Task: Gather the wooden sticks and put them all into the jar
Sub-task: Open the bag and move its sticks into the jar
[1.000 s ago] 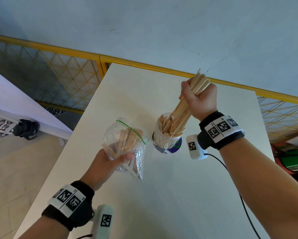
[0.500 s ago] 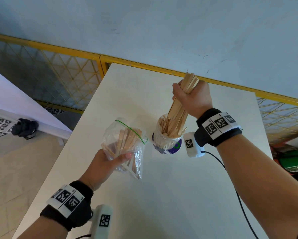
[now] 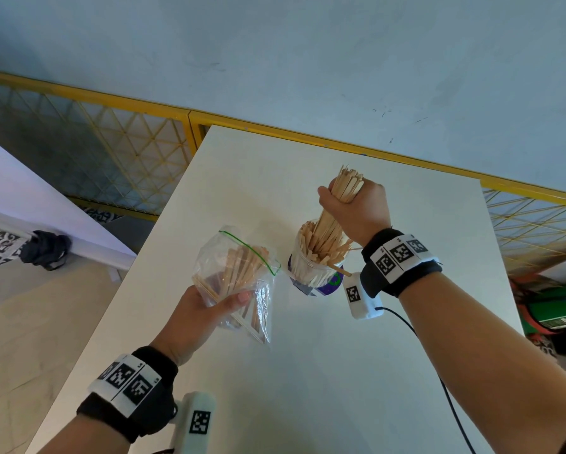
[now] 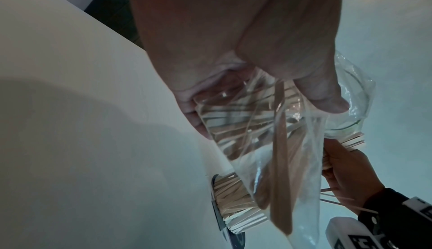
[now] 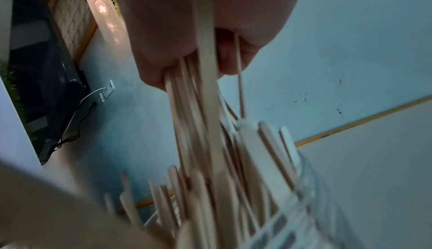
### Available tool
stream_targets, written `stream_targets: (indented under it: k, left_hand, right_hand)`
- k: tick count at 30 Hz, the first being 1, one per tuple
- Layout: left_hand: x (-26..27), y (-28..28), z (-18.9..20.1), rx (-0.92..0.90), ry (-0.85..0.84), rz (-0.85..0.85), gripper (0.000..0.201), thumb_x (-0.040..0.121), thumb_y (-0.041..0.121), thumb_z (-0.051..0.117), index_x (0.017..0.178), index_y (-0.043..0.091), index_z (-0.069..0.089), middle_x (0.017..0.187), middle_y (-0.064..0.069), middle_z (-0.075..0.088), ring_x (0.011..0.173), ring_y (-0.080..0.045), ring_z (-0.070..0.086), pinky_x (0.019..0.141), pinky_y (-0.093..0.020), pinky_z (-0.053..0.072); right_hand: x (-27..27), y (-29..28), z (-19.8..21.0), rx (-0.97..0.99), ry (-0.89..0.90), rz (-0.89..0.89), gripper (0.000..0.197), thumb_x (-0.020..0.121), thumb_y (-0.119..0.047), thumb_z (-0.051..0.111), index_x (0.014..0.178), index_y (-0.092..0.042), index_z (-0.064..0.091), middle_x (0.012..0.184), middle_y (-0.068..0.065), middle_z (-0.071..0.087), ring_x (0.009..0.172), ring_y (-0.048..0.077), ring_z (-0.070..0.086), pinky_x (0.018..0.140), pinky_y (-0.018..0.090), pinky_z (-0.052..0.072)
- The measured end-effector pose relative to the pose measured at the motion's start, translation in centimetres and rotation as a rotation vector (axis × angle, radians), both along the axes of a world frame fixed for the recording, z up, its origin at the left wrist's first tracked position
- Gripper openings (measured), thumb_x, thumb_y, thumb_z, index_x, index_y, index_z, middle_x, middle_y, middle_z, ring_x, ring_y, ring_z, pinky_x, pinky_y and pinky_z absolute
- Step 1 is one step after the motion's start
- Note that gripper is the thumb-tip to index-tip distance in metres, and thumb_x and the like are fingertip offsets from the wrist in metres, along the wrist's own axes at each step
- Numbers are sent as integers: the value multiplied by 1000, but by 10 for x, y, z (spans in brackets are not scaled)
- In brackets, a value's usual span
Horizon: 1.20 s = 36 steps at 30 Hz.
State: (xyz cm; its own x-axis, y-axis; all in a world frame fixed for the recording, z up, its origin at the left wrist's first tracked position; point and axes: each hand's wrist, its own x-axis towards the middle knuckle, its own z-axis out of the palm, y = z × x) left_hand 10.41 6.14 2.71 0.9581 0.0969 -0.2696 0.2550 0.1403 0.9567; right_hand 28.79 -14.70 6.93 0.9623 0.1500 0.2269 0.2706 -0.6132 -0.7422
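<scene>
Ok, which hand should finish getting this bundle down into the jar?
Right. The right hand already grips the stick bundle directly above the jar, its lower ends inside the mouth. The left hand is occupied holding the plastic bag of remaining sticks.

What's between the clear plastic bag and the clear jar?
Nothing: in the head view only bare white table separates the clear plastic bag from the clear jar.

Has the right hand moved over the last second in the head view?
Yes. The right hand has shifted left and lowered, bringing its bundle of sticks more upright over the jar, which stays put on the table.
</scene>
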Motion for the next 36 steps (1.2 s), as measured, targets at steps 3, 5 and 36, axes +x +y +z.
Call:
stream_targets:
  k: [3, 5, 36]
  left_hand:
    - [-1, 0, 0, -1, 1, 1, 32, 56, 43, 74, 85, 32, 77, 93, 4, 78, 86, -5, 72, 60, -12, 54]
    - [-1, 0, -1, 0, 1, -6, 37, 57, 43, 74, 90, 29, 76, 96, 3, 78, 88, -6, 72, 61, -13, 54]
    - [1, 0, -1, -20, -37, 2, 34, 60, 39, 75, 91, 27, 75, 92, 6, 78, 88, -6, 72, 62, -13, 54]
  right_hand:
    - [1, 3, -6, 32, 13, -65, 35, 80, -34, 58, 58, -7, 59, 55, 5, 63, 50, 22, 59, 51, 33, 52]
    - [2, 4, -10, 42, 59, -93, 33, 82, -36, 57, 66, -8, 65, 64, 7, 70, 59, 22, 66, 55, 33, 55]
    - [0, -10, 0, -99, 359, 140, 20, 77, -34, 74, 86, -17, 75, 85, -1, 74, 80, 13, 68, 69, 25, 52]
